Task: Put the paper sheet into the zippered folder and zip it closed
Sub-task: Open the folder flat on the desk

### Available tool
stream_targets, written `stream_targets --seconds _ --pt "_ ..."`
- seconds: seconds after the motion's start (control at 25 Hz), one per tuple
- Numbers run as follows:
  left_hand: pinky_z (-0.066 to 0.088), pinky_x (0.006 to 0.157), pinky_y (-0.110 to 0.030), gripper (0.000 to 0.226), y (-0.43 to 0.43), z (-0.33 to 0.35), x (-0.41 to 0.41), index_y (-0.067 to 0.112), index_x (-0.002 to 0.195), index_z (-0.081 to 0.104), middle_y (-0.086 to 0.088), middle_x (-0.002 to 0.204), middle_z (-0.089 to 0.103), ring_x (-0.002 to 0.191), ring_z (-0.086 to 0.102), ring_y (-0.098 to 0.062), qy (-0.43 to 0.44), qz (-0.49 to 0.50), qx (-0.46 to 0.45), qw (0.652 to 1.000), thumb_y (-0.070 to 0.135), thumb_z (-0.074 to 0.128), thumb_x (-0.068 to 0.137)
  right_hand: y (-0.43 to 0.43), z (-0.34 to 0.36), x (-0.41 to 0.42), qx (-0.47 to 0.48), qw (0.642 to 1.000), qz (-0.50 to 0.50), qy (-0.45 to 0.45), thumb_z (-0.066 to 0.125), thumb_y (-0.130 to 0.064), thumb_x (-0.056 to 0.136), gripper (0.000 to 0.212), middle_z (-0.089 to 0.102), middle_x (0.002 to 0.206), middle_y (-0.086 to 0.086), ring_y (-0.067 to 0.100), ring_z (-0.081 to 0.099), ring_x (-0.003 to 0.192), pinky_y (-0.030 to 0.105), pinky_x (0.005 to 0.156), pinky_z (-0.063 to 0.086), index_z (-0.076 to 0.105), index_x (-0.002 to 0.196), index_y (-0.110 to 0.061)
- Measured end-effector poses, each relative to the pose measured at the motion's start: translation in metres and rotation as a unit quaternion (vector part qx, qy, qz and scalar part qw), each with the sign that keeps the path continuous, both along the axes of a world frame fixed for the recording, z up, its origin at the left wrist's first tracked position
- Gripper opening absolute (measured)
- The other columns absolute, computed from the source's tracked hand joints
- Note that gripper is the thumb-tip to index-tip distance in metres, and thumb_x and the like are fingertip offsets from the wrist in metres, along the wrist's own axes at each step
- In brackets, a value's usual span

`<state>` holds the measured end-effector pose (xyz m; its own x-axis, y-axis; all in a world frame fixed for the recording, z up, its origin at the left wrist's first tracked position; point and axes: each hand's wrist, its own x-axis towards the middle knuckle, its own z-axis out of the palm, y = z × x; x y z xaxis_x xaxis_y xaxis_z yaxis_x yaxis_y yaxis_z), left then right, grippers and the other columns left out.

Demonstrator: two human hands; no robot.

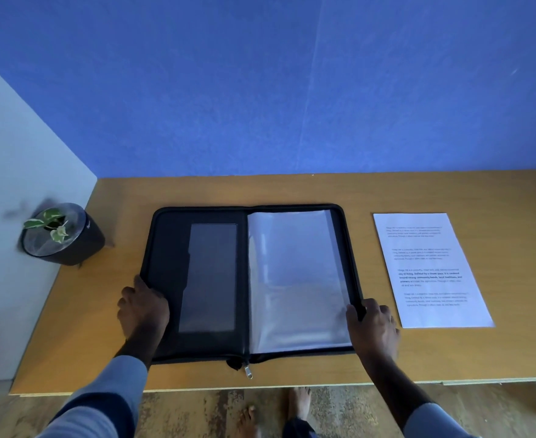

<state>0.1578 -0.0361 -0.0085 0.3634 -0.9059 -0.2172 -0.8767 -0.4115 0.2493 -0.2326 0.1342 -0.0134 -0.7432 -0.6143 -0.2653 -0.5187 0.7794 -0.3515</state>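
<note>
Head view showed a potted plant (61, 235) at the far left of the table (260, 191), well out beyond the left fingers and clear of the work.

The left hand (143, 308) lay on the left edge of the zippered folder (165, 248), fingers curled over the rim and gripping it, judged to be pinning that cover flat. Between the two sets of fingers the folder lay fully open, the dark pocket panel on the side of the left fingers and the clear sleeves (295, 279) on the side of the right fingers. The zipper pull (248, 371) hung at the near end of the spine, nearer the person than either set of fingers and untouched.

The right hand (372, 324) pinched the folder's right edge, thumb inside on the sleeves and fingers outside, judged to be spreading the covers so a sleeve could take a page.

The paper sheet (430, 270) lay flat on the table just outside the right fingers, apart from the folder and not held. Insertion and zipping were not yet done.
</note>
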Motion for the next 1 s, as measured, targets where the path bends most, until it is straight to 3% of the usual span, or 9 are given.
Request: stream_targets --seconds 0.08,0.16,0.24,0.32,0.36,0.44,0.68,1.0 --pt "0.032 0.111 -0.061 0.062 0.006 -0.001 -0.014 -0.002 0.152 0.028 -0.035 0.147 0.038 0.132 0.04 -0.053 -0.029 -0.026 -0.052 0.998 0.028 0.049 0.101 -0.001 -0.002 0.0 0.002 0.999 0.02 0.029 0.053 -0.047 0.097 0.039 0.061 0.122 0.014 0.035 0.055 0.112 0.047 0.095 0.042 0.061 0.121 -0.016" --pt "0.019 0.121 -0.055 0.071 0.014 -0.001 -0.043 0.003 0.157 0.02 -0.027 0.162 0.021 0.149 0.023 -0.045 -0.028 -0.129 -0.09 0.987 0.041 0.044 0.102 -0.008 -0.005 0.004 -0.025 0.996 0.072 0.047 0.049 -0.049 0.098 0.048 0.055 0.137 0.015 0.034 0.051 0.124 0.048 0.103 0.04 0.056 0.132 -0.016" --pt "0.009 0.126 -0.047 0.075 0.024 -0.006 -0.084 0.01 0.161 0.009 -0.017 0.169 0.003 0.156 0.005 -0.034 0.008 -0.271 -0.087 0.959 0.049 0.036 0.104 -0.022 -0.01 0.011 -0.013 0.984 0.173 0.045 0.035 -0.059 0.102 0.069 0.023 0.167 0.015 0.033 0.023 0.152 0.047 0.121 0.022 0.029 0.158 -0.018" --pt "0.003 0.128 -0.041 0.076 0.033 -0.015 -0.124 0.016 0.162 -0.003 -0.008 0.169 -0.013 0.157 -0.01 -0.025 0.033 -0.37 -0.062 0.926 0.056 0.023 0.104 -0.038 -0.018 0.017 0.012 0.959 0.278 0.055 0.016 -0.068 0.1 0.078 -0.019 0.169 0.006 0.026 -0.015 0.157 0.045 0.126 -0.004 -0.008 0.161 -0.025" --pt "0.001 0.128 -0.04 0.076 0.036 -0.02 -0.14 0.018 0.162 -0.007 -0.005 0.168 -0.018 0.156 -0.014 -0.022 0.038 -0.398 -0.047 0.915 0.059 0.016 0.102 -0.045 -0.023 0.018 0.02 0.948 0.311 0.06 0.01 -0.071 0.099 0.079 -0.027 0.166 0.004 0.025 -0.023 0.155 0.045 0.126 -0.009 -0.016 0.159 -0.026" --pt "-0.001 0.128 -0.039 0.078 0.042 -0.029 -0.162 0.019 0.161 -0.011 -0.003 0.167 -0.023 0.155 -0.018 -0.022 0.031 -0.426 -0.024 0.904 0.063 0.01 0.099 -0.052 -0.032 0.015 0.03 0.939 0.336 0.062 0.007 -0.073 0.098 0.081 -0.029 0.165 0.004 0.025 -0.028 0.153 0.048 0.126 -0.01 -0.018 0.159 -0.025" --pt "-0.001 0.127 -0.041 0.08 0.053 -0.044 -0.175 0.015 0.162 -0.007 -0.005 0.168 -0.022 0.156 -0.015 -0.026 -0.023 -0.435 -0.027 0.9 0.061 0.022 0.102 -0.039 -0.045 0.002 0.043 0.931 0.342 0.116 0.009 -0.072 0.099 0.082 -0.01 0.17 0.005 0.029 -0.014 0.157 0.054 0.126 0.0 -0.004 0.162 -0.021" --pt "0.002 0.127 -0.041 0.08 0.055 -0.046 -0.176 0.015 0.162 -0.004 -0.005 0.169 -0.017 0.157 -0.011 -0.026 -0.037 -0.433 -0.031 0.9 0.062 0.02 0.102 -0.033 -0.046 -0.001 0.032 0.932 0.348 0.093 0.01 -0.07 0.1 0.08 -0.009 0.171 0.001 0.027 -0.012 0.157 0.054 0.126 0.001 -0.002 0.163 -0.023"
